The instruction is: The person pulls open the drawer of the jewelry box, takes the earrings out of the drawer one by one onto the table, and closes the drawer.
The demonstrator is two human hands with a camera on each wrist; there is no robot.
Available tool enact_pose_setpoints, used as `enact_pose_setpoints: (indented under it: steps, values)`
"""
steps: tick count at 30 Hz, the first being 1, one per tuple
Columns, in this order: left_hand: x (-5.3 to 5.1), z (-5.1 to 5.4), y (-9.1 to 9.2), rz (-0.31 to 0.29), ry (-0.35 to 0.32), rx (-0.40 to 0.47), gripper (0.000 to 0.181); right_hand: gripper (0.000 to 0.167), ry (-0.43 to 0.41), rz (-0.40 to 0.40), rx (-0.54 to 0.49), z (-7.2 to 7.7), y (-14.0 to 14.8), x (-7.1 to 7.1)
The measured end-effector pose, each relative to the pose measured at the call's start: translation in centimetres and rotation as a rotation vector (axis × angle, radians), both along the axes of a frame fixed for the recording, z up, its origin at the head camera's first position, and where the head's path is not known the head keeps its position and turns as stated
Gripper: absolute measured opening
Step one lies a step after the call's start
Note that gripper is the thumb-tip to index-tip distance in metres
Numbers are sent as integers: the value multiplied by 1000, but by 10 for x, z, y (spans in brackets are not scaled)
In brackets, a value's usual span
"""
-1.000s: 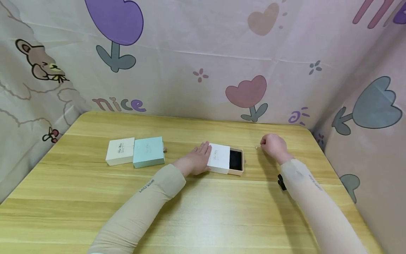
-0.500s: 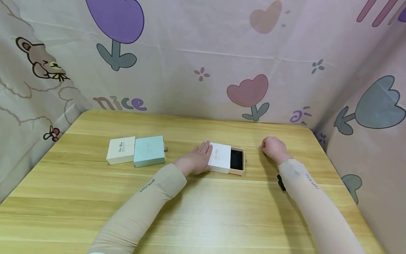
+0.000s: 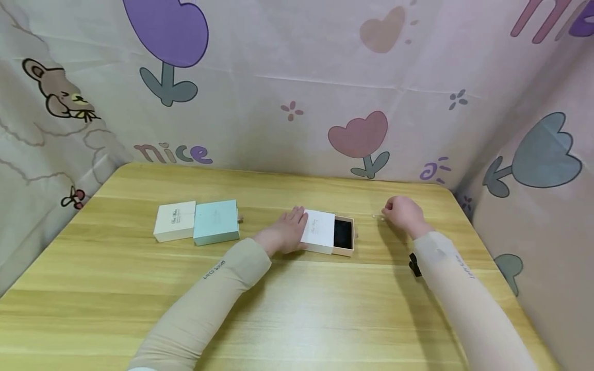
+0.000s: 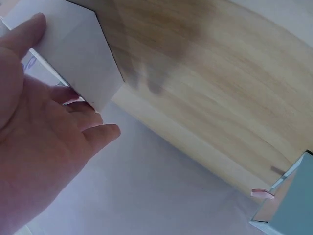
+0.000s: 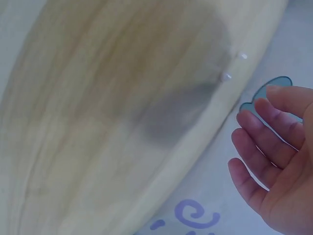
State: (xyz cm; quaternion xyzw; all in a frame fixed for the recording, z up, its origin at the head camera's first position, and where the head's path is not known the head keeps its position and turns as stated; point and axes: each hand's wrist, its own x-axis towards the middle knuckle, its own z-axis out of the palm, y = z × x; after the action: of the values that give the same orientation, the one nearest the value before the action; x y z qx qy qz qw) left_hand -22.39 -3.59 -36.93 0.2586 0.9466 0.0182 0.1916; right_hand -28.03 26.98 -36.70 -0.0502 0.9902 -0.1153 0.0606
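Observation:
My left hand (image 3: pixel 290 232) holds the left end of a white drawer box (image 3: pixel 319 230), thumb on one side and fingers across the other. The box's drawer (image 3: pixel 349 251) is pulled partly out to the right and shows a black lining. Right of the box, my right hand (image 3: pixel 405 214) is just above the table, its fingers loosely bent with nothing visible between them in the right wrist view. Two tiny shiny pieces, like pearl earrings, lie on the table beside its fingertips: one piece (image 5: pixel 242 56) farther out, the other piece (image 5: pixel 226 77) closer.
A cream box (image 3: pixel 175 221) and a light blue drawer box (image 3: pixel 216 222) with a small pull tab stand side by side at the left. A printed cloth (image 3: pixel 260 77) hangs behind the wooden table (image 3: pixel 297 314).
My right hand has shifted slightly right, away from the tiny pieces. Two pieces now show beside it, where one showed before. The left hand stays on the white box.

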Motion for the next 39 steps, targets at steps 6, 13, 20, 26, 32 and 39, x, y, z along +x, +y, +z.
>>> enact_pose_setpoints:
  steps: [6,13,20,26,32,39]
  values:
    - [-3,-1,-2,-14,6,16,86,21,0,17,5,10,-2,9]
    - [-2,-1,-1,-1,3,36,87,21,43,106,7,15,-12,19]
    - [3,-1,2,-15,37,5,86,47,-1,256,-67,18,-23,27]
    - [4,-3,2,-13,39,49,88,80,-115,344,-84,17,-32,35]
    - [-3,-10,-7,-10,72,167,98,99,-177,366,-72,15,-38,42]
    - [-4,-5,-16,-20,19,154,103,108,-152,381,-25,13,-45,48]
